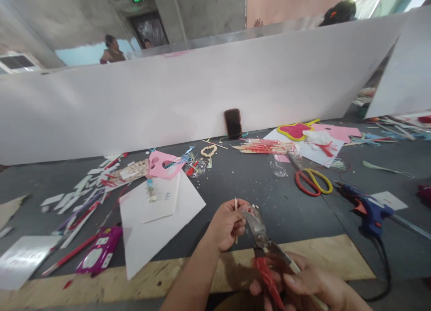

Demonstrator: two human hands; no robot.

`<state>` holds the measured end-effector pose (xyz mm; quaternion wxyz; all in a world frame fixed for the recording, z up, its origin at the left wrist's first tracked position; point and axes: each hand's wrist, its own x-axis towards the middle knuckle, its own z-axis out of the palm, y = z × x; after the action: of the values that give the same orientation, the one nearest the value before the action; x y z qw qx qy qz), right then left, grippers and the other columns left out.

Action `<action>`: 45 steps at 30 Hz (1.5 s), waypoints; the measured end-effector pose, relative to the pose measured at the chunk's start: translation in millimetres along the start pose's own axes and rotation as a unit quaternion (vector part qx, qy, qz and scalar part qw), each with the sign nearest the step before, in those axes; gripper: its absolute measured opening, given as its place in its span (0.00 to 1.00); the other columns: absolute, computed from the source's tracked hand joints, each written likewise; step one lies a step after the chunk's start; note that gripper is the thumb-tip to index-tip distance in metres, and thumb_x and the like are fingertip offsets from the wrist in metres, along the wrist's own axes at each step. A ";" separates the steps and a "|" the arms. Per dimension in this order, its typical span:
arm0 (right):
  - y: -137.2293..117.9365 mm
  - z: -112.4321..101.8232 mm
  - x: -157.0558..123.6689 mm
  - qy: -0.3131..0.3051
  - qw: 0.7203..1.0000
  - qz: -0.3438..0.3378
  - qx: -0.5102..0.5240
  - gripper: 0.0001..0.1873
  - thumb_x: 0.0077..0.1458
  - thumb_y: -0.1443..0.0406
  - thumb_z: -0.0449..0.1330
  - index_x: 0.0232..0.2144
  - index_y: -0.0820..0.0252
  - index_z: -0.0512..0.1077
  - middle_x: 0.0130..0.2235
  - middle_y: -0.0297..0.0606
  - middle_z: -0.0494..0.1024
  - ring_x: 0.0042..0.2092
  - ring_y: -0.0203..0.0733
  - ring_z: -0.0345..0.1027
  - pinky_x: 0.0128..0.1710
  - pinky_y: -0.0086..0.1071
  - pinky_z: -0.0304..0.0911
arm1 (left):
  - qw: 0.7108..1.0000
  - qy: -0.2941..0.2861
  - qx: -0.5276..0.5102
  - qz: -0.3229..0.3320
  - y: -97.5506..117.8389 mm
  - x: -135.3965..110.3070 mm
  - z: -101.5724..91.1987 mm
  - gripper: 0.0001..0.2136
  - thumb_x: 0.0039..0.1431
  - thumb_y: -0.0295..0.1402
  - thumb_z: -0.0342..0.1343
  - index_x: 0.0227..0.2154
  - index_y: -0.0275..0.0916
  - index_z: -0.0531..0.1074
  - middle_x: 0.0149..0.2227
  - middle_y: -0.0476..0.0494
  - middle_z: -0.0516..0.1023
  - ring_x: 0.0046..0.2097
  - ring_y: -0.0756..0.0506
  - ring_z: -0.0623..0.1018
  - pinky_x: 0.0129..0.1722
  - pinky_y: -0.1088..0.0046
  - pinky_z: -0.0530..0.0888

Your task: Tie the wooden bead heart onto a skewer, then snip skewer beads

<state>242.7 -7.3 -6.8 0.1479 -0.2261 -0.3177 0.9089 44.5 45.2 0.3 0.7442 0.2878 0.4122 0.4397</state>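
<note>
My left hand (227, 225) pinches a thin pale wooden stick (236, 203), which stands upright with its tip above my fingers. My right hand (308, 279) is wrapped round metal shears (260, 238). One of their handles has a red covering; the other looks bare metal and whitish. The blades point toward my left fingers, close to the stick, but I cannot tell whether they touch it. Small pale bits lie beside the blade tips.
At the left, a white sheet (141, 239), a purple packet (101, 250) and paper strips cover the table. Red-and-yellow scissors (308, 183), a bundle of sticks (266, 146) and a blue glue gun (372, 214) lie right. A phone (233, 123) leans on the white partition (168, 95).
</note>
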 end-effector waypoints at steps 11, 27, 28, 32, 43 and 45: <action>-47.7 3.4 -45.0 0.325 0.884 -0.101 -0.321 0.25 0.50 0.50 0.57 0.46 0.56 0.73 0.38 0.44 0.78 0.39 0.49 0.71 0.40 0.41 0.67 | 0.801 0.107 0.569 0.154 -0.9 17.6 -6.4 0.07 0.53 0.31 0.51 0.27 0.39 0.74 0.29 0.47 0.77 0.33 0.47 0.73 0.33 0.73 0.63; -34.0 -26.6 -23.5 0.407 0.481 -0.128 -0.766 0.28 0.56 0.67 0.47 0.60 0.60 0.56 0.57 0.46 0.66 0.53 0.46 0.66 0.45 0.37 0.67 | 0.914 0.065 0.355 0.185 1.2 -10.1 -6.9 0.14 0.62 0.41 0.43 0.37 0.38 0.70 0.32 0.44 0.75 0.29 0.51 0.67 0.31 0.76 0.65; -32.7 -27.8 -22.3 0.402 0.451 -0.131 -0.786 0.30 0.53 0.70 0.47 0.60 0.60 0.55 0.57 0.45 0.66 0.53 0.46 0.66 0.45 0.38 0.67 | 0.917 0.058 0.349 0.183 3.7 -13.3 -3.6 0.15 0.62 0.41 0.44 0.37 0.38 0.71 0.32 0.45 0.75 0.29 0.50 0.67 0.32 0.76 0.65; -31.4 -29.1 -20.6 0.389 0.356 -0.144 -0.837 0.42 0.43 0.76 0.48 0.62 0.58 0.50 0.57 0.45 0.66 0.51 0.49 0.67 0.43 0.42 0.67 | 0.931 0.035 0.315 0.181 12.2 -22.7 6.7 0.16 0.61 0.42 0.45 0.36 0.37 0.73 0.34 0.44 0.75 0.28 0.51 0.65 0.30 0.76 0.65; -31.2 -18.7 -17.2 0.365 0.326 -0.150 -0.859 0.36 0.42 0.74 0.48 0.57 0.62 0.58 0.56 0.45 0.68 0.47 0.47 0.69 0.40 0.41 0.67 | 0.920 0.035 0.348 0.175 12.9 -28.1 8.0 0.16 0.61 0.42 0.45 0.33 0.37 0.72 0.21 0.52 0.59 0.26 0.51 0.60 0.27 0.76 0.58; -30.4 -20.2 -17.3 0.365 0.330 -0.149 -0.858 0.37 0.42 0.74 0.48 0.58 0.61 0.57 0.57 0.44 0.67 0.48 0.47 0.69 0.41 0.40 0.67 | 0.920 0.035 0.349 0.176 12.6 -27.9 7.8 0.16 0.61 0.42 0.45 0.33 0.37 0.72 0.22 0.52 0.59 0.26 0.51 0.59 0.27 0.76 0.58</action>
<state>271.5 18.9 4.3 0.1063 -0.4862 -0.8639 -0.0775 38.4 25.4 24.2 0.4922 0.5815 0.5081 0.4018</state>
